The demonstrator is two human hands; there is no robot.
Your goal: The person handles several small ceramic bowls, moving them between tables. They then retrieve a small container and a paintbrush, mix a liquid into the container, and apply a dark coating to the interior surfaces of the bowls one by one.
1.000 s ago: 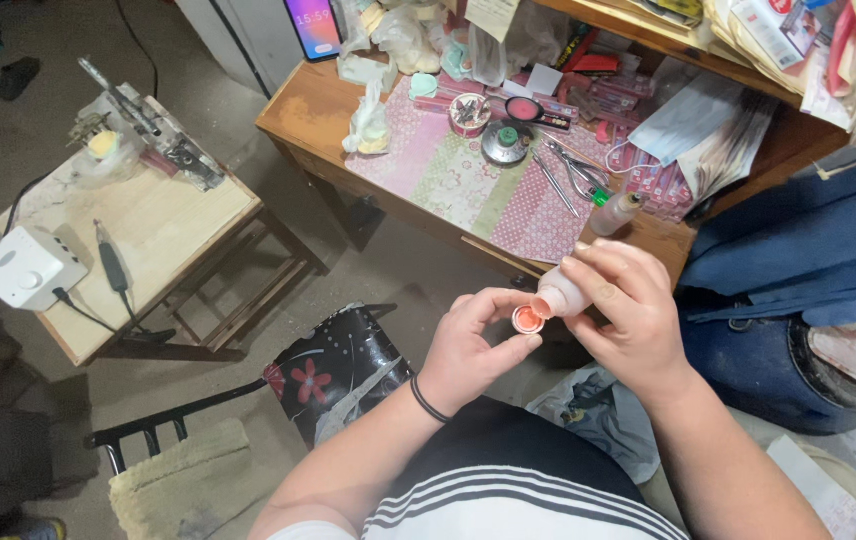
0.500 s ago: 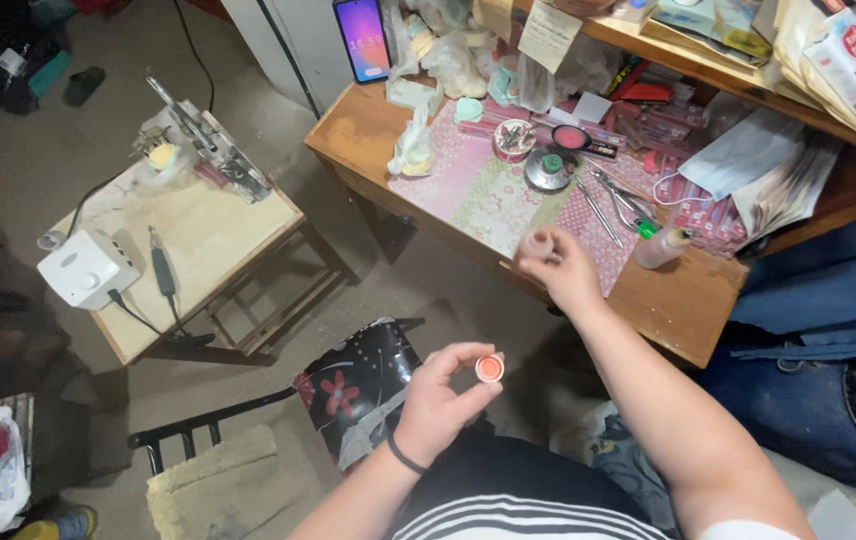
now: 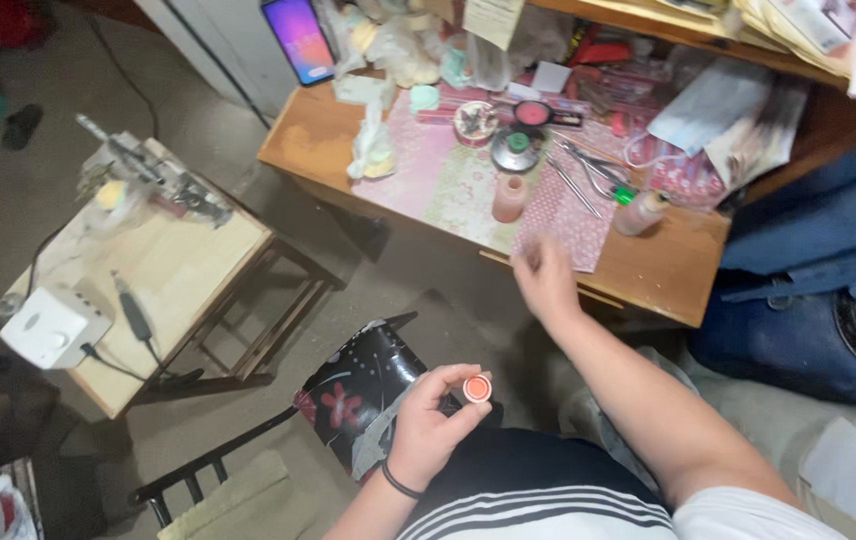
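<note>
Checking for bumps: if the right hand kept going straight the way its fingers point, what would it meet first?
Probably the patterned pink paper mat at the wooden desk's front edge, where the right hand reaches; then the small pink bottle. Depth is uncertain.

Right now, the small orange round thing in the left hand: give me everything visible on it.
The small orange round piece is a disc-like cap or tiny pot, glossy like plastic, with a paler ring around a deeper orange centre. Its round face is turned up toward the camera. The left hand pinches it between thumb and fingertips, in the air above the person's lap, in front of a black floral bag. Nothing else touches it. Whether it is hollow cannot be told.
</note>
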